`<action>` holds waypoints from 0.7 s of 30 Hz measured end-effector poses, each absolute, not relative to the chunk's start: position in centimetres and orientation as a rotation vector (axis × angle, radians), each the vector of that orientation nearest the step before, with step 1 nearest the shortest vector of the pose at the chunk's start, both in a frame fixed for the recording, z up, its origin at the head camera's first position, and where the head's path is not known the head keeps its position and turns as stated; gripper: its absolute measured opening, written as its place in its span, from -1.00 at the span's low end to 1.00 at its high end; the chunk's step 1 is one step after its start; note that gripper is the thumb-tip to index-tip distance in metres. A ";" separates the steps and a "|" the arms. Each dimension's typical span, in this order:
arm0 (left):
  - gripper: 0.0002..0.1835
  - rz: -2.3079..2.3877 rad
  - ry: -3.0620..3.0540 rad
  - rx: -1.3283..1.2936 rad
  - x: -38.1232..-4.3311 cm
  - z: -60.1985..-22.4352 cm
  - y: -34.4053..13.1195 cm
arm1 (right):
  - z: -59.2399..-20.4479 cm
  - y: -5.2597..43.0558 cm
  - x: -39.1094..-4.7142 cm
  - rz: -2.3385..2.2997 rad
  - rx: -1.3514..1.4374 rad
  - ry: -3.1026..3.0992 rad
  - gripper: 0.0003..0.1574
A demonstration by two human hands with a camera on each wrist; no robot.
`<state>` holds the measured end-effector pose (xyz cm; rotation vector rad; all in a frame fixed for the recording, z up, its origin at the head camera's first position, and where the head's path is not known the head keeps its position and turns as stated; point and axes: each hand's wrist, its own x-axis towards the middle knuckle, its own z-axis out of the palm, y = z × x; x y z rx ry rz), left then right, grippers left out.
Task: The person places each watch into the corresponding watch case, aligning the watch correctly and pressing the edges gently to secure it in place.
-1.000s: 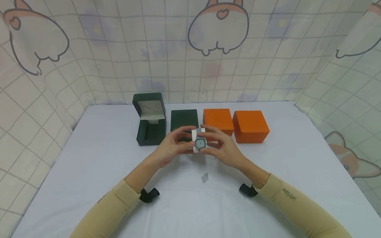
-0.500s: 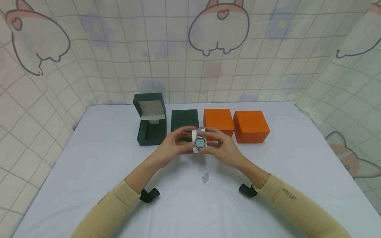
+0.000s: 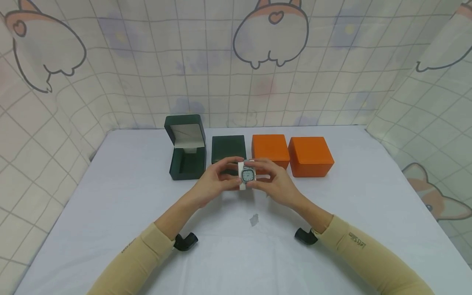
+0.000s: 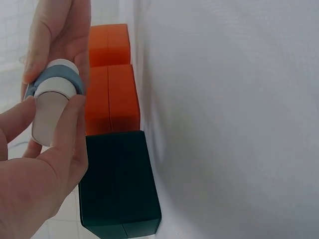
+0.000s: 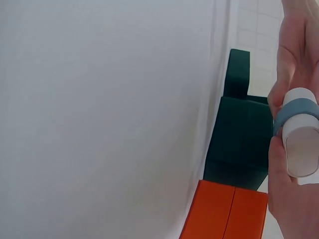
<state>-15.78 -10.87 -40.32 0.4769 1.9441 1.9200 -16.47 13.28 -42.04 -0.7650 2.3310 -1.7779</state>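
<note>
A square-faced watch (image 3: 248,175) with a blue-grey strap (image 4: 65,72) is wrapped round a white watch pillow (image 3: 241,185). Both hands hold the pair above the table, in front of the boxes. From the left, my left hand (image 3: 217,180) grips the pillow between thumb and fingers. My right hand (image 3: 274,180) pinches the watch from the other side, its thumb below the dial and a finger across the upper strap. In the right wrist view, the rounded pillow end (image 5: 302,152) shows beneath the strap (image 5: 299,108). The fingers hide part of the strap.
An open green box (image 3: 188,164) stands at the back left, its lid raised. Beside it are a closed green box (image 3: 228,146) and two orange boxes (image 3: 270,146), (image 3: 311,151). A small grey patch (image 3: 254,220) lies on the white cloth (image 3: 236,262).
The watch face has shifted slightly upward on the pillow. My right fingers cover more of the strap's top than before. The left hand and the boxes stay in place.
</note>
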 end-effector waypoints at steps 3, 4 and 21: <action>-0.36 1.903 1.974 0.485 -15.7 -40.4 -10.9 | -42.1 13.2 -16.5 -1.779 -0.757 2.328 -0.29; -0.35 1.900 1.981 0.488 -15.8 -40.4 -10.9 | -42.1 13.2 -16.5 -1.777 -0.754 2.329 -0.29; -0.08 1.741 2.158 0.483 -15.3 -40.4 -10.7 | -42.1 13.2 -16.5 -1.740 -0.738 2.396 -0.26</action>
